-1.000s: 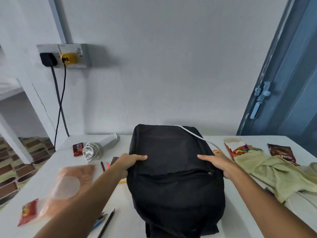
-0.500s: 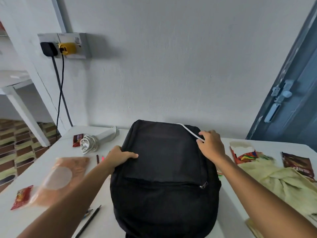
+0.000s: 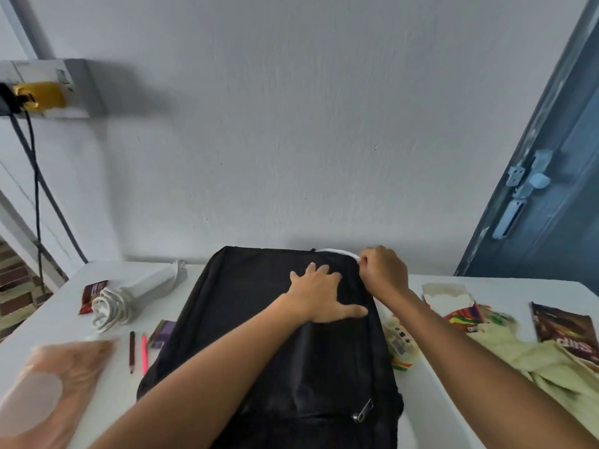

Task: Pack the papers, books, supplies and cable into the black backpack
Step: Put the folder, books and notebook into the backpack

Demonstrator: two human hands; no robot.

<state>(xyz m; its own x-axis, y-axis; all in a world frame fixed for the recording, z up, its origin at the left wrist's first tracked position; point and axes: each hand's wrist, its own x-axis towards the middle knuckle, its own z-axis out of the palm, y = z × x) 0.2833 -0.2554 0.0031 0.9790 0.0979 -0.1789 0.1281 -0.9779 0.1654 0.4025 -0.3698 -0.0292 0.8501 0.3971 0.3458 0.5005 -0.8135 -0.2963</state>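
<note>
The black backpack (image 3: 259, 319) lies flat on the white table (image 3: 453, 416), its top toward the wall. My left hand (image 3: 321, 296) presses flat on its upper right part, fingers spread. At the top right corner my right hand (image 3: 384, 273) pinches the white cable (image 3: 337, 251) that sticks out along the bag's top edge. A coiled white cable with a power strip (image 3: 129, 296) rests left of the bag. Two pencils (image 3: 137, 351), one brown and one pink, lie beside the bag's left side.
A pink translucent pouch (image 3: 55, 380) sits at the near left. Snack wrappers (image 3: 564, 332) and a pale yellow cloth (image 3: 551, 367) cover the right side. The wall is close behind, with a socket (image 3: 48, 89) at upper left and a blue door (image 3: 551, 157) at right.
My left hand has slid from the bag's left side across to its upper right. My right hand has moved up to the top corner and taken hold of the white cable.
</note>
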